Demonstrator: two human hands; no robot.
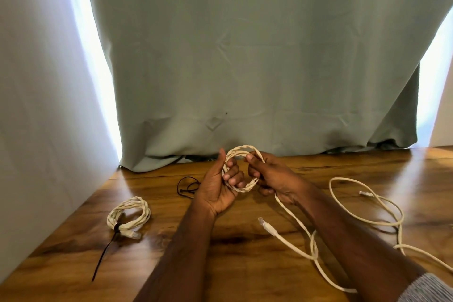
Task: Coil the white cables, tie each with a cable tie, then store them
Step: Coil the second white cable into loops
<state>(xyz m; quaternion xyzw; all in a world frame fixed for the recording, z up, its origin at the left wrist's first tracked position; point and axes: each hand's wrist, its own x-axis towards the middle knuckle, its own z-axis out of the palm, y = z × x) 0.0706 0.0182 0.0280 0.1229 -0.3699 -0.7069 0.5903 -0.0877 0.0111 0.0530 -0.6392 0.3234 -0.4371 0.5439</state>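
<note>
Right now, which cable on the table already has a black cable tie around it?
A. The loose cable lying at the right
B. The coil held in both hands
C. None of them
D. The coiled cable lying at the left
D: the coiled cable at the left lies on the wooden table with a black cable tie cinched around it, its tail trailing toward the near edge.

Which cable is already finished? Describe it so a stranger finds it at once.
Start at the wooden table and go to its left side, near the white wall. The tied coil lies there flat, apart from both hands. Unlike the other white cables, it is bound by a black cable tie with a long tail.
</note>
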